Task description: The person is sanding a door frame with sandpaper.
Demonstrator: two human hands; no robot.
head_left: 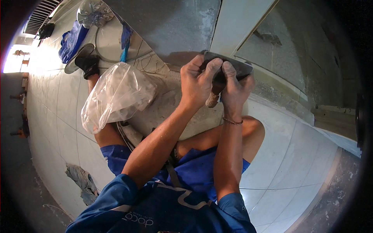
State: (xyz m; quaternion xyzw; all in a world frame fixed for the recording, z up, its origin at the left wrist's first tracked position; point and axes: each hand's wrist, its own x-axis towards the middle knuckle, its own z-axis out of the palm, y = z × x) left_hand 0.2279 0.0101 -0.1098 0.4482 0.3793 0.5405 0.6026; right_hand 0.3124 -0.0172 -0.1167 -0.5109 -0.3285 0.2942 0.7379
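Observation:
Both hands are raised in front of me at a low grey slab edge, gripping a thin dark flat plate (241, 67) that looks like a trowel blade. My left hand (197, 84) pinches its left part, thumb on the near face. On the right part, my right hand (235, 90) presses with its thumb close beside the other thumb. Pale dust coats the fingers. Below and between the hands shows a rounded brown handle end (212, 101); whether it joins the plate is hidden.
A clear plastic bag (120, 95) with contents lies by my outstretched left leg. Ahead stands a large grey panel (171, 27), beside a pale upright strip (243, 19). A grey rag (82, 182) lies on the tiles, and blue cloth (72, 42) lies farther off.

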